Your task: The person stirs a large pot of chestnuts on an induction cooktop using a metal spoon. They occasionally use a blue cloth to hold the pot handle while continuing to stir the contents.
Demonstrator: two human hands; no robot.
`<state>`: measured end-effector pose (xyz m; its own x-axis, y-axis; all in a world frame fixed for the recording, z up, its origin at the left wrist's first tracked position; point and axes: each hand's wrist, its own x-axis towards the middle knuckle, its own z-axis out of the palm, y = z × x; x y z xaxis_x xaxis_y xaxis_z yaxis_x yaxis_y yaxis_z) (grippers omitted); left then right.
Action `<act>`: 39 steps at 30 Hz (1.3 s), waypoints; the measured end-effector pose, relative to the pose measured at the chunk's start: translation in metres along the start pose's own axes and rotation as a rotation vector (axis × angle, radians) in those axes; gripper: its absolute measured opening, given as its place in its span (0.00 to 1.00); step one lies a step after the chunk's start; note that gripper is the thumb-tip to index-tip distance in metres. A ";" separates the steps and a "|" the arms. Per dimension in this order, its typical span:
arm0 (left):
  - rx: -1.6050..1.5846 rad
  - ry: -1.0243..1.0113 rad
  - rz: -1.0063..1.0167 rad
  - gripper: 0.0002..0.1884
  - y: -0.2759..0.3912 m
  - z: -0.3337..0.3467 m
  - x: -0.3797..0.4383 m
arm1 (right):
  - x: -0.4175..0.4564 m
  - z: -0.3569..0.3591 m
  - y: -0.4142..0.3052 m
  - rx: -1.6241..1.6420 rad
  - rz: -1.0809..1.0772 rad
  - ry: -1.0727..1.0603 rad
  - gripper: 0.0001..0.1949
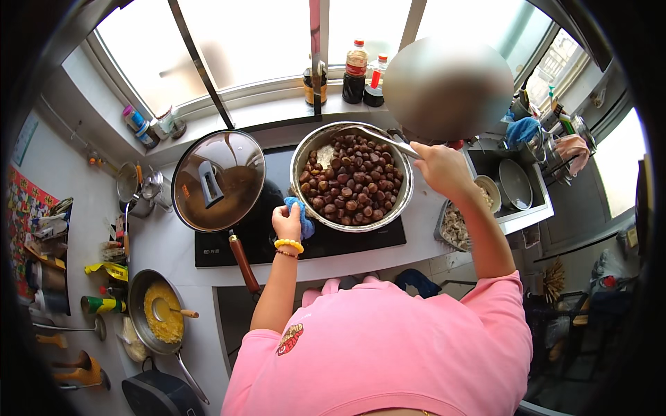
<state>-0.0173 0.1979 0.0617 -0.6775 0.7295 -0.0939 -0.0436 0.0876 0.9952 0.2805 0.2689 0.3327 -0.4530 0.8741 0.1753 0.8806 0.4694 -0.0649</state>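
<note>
A large steel pot [409,200] heaped with dark brown chestnuts [354,182] stands on the black induction cooktop [218,255]. A pale patch shows among the chestnuts at the pot's upper left. My left hand [287,223] grips a blue cloth [306,221] against the pot's left side. My right hand [442,169] is closed around the handle of a metal utensil [385,139], which reaches over the upper right rim into the pot; its far end is hard to make out. Left of the pot, a wok with a wooden handle [244,262] is covered by a glass lid [234,156].
At the lower left sits a frying pan [136,312] with yellow food and a ladle. Sauce bottles [355,75] line the windowsill. On the right are a tray of pale pieces [454,229], a bowl [489,192] and a sink [536,208]. A blurred oval hides part of the upper right.
</note>
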 end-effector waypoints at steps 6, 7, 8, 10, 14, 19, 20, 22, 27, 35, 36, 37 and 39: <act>-0.025 -0.020 -0.015 0.11 0.006 0.003 -0.002 | 0.026 0.076 0.018 0.010 0.186 -0.012 0.09; -0.028 -0.015 -0.015 0.11 0.006 0.002 -0.001 | 0.029 0.083 0.013 0.010 0.193 -0.010 0.10; -0.031 -0.011 -0.015 0.11 0.005 0.001 -0.001 | 0.030 0.087 0.008 0.019 0.195 -0.036 0.10; -0.035 -0.005 -0.009 0.11 0.002 0.001 -0.001 | 0.030 0.094 -0.002 0.004 0.144 -0.076 0.10; -0.036 -0.012 -0.005 0.10 0.001 0.003 0.000 | 0.025 0.102 -0.007 -0.038 0.031 -0.102 0.10; -0.029 -0.011 -0.020 0.10 0.005 0.002 -0.002 | 0.000 0.068 -0.015 -0.026 -0.057 -0.189 0.15; -0.030 -0.013 -0.023 0.10 0.006 0.002 -0.002 | -0.007 0.062 -0.011 -0.008 -0.051 -0.167 0.16; -0.028 -0.020 -0.026 0.11 0.006 0.003 -0.002 | -0.023 0.046 -0.002 0.027 -0.036 -0.120 0.18; -0.029 0.005 0.006 0.11 0.003 0.001 -0.001 | -0.065 -0.015 0.014 0.178 -0.022 0.024 0.20; 0.006 -0.020 0.005 0.11 0.002 -0.001 0.001 | -0.123 -0.090 0.011 0.203 0.091 -0.106 0.16; 0.004 -0.027 0.002 0.11 0.003 -0.001 0.001 | -0.124 -0.095 0.008 0.182 0.091 -0.141 0.16; 0.002 -0.032 -0.001 0.11 0.003 -0.001 0.002 | -0.125 -0.097 0.007 0.162 0.089 -0.178 0.16; 0.005 -0.042 0.003 0.11 0.006 -0.001 0.001 | -0.122 -0.096 0.005 0.134 0.060 -0.210 0.14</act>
<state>-0.0185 0.1985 0.0674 -0.6463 0.7576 -0.0916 -0.0379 0.0881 0.9954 0.3537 0.1524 0.4054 -0.4317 0.9011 -0.0401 0.8868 0.4159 -0.2013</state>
